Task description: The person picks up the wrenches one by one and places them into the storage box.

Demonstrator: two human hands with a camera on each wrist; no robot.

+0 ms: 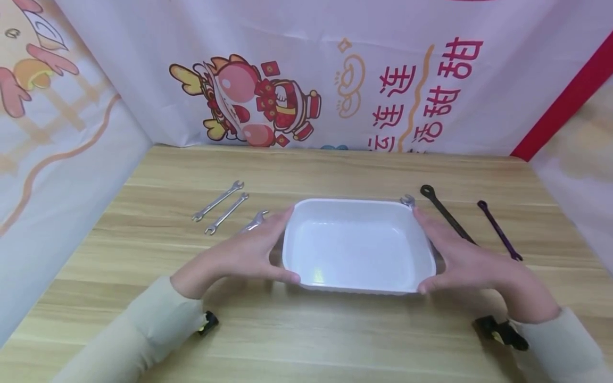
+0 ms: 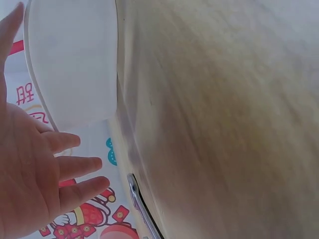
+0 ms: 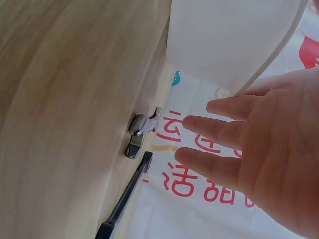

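Note:
A white rectangular plastic tray (image 1: 359, 255) is between my two hands in the head view, its open side up and nothing in it. My left hand (image 1: 254, 255) grips its left end, thumb at the near corner and index finger at the far corner. At the right end, my right hand (image 1: 464, 260) holds it the same way. The wrist views show the tray's smooth outer wall (image 2: 75, 59) close by the wooden table, with the other fingers of each hand spread off the wall.
Left of the tray lie two silver open-end wrenches (image 1: 217, 201) and a silver adjustable wrench (image 1: 257, 218), partly covered by the left hand. A silver wrench head (image 1: 407, 200) shows behind the tray. To the right lie a black wrench (image 1: 445, 213) and a purple wrench (image 1: 499, 230). Printed cloth (image 1: 287, 32) walls the table.

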